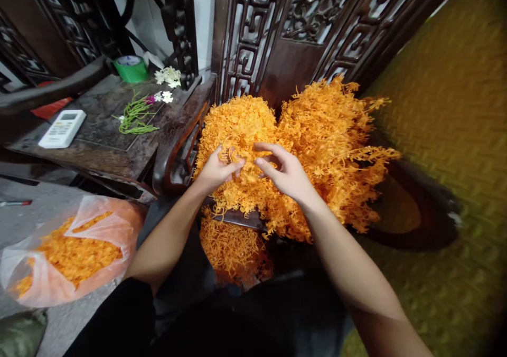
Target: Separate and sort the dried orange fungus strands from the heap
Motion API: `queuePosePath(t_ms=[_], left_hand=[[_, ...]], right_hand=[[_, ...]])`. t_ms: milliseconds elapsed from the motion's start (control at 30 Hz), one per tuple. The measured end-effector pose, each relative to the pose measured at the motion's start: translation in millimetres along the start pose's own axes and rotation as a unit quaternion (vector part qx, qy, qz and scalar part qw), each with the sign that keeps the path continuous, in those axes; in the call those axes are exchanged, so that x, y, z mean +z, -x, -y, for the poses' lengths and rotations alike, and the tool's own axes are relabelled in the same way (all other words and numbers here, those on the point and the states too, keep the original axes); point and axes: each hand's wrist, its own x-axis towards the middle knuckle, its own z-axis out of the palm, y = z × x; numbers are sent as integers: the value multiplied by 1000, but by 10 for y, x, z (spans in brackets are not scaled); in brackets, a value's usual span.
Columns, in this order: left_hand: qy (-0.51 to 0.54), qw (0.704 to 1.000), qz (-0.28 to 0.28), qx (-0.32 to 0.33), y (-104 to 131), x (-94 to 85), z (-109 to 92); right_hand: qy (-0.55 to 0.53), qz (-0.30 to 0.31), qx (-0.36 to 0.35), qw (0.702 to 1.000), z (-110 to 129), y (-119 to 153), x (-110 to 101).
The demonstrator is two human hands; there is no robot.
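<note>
Two large heaps of fine orange flower sprigs lie on a dark wooden seat. Over the left heap (237,119), my left hand (219,169) has its fingers curled around a few thin orange sprigs, which blend into the heap behind. My right hand (283,172) hovers just to the right, thumb and index finger apart, with nothing visible between them. Close beside my right hand rises the bushier right heap (332,130), its long sprigs sticking out to the right. Below the seat edge, between my legs, is a lower pile of thin orange stems (229,243).
A pink-white plastic bag (132,219) of orange bits stands on the floor at left. The wooden side table (99,159) bears a white remote (63,129), green tape roll (131,71), green stems (137,115) and white flowers (168,76). Carved dark panels (293,64) stand behind.
</note>
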Motion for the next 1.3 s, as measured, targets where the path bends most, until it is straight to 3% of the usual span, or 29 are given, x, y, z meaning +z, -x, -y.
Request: queuePosePath(t_ms=[100,267,400,533,567,600,700,733,767,833,900,933,1100,1233,1300], left_hand=[[-1,998,64,-25,41,20,-57],[-24,999,35,-23,100,121,2],[-13,999,35,-28,145,180,11],[28,999,7,-38,153,163,-58],[32,999,-3,-29,148,157,-71],[27,999,-11,-19,140,154,-78],[-16,1000,-12,2,106,163,-56],[-29,999,-17,6,91,166,-38],[-37,999,-37,15,72,163,-20],[-29,992,-117,46,25,135,6],[-4,979,-192,74,-25,86,6],[7,975,-208,78,-45,63,-1],[11,983,-174,66,-30,84,-26],[-28,986,-146,78,35,185,6],[-30,980,-173,98,51,235,23]], right_hand=[[-62,32,17,997,-25,26,2],[-58,-27,16,998,-33,60,66],[-60,-24,14,998,-43,0,-2],[-140,-197,24,970,-100,-94,-193],[-151,-208,22,966,-102,-90,-218],[-154,-184,21,971,-94,-70,-220],[-108,-32,8,994,-43,48,-97],[-78,-13,2,997,-28,85,-42],[-49,-26,-2,998,-18,113,1],[-12,-119,-3,993,-20,138,24],[-35,-202,-2,979,-43,134,-26],[-60,-209,-5,976,-60,129,-58],[-66,-49,15,997,-132,120,14],[24,0,22,999,-99,120,261],[68,27,5,997,-52,129,335]])
